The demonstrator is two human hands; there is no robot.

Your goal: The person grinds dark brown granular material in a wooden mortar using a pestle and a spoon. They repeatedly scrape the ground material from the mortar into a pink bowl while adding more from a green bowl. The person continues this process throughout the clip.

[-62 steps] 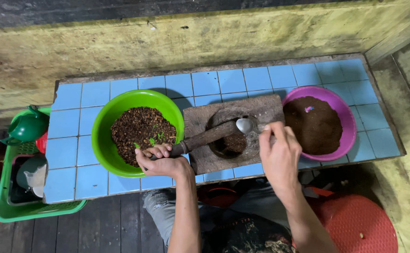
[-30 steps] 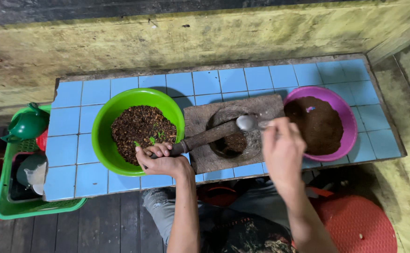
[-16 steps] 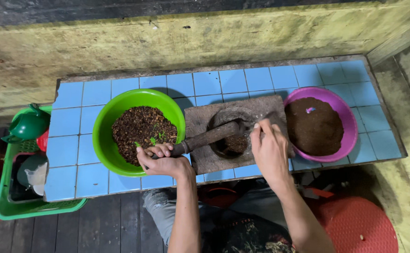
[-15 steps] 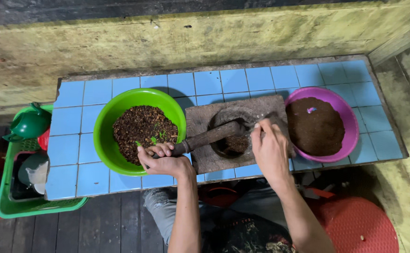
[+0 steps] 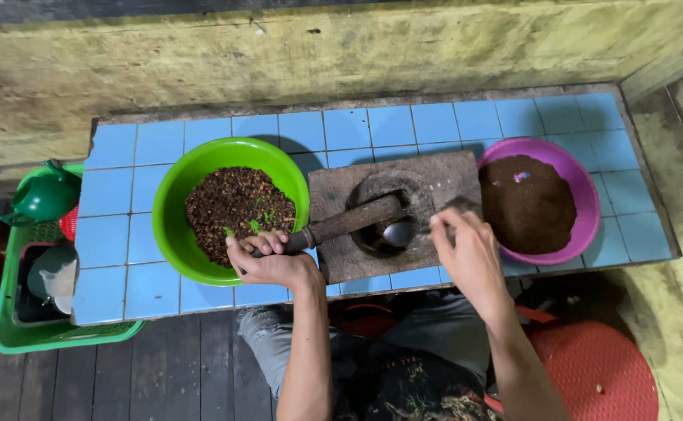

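Head view: left hand [image 5: 267, 261] grips pestle [image 5: 349, 222] (angled), right hand [image 5: 470, 253] pinches spoon [image 5: 398, 232].

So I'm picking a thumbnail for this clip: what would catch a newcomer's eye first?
The bright green bowl of coarse dark bits on the blue tiled counter, left of centre, and the purple bowl of fine brown powder at right. Between them, a stone mortar, where the left hand grips a pestle and the right hand dips a spoon.

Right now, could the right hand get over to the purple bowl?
Probably yes: the right hand holds a spoon over the stone mortar, and the purple bowl sits just beside it with nothing between.
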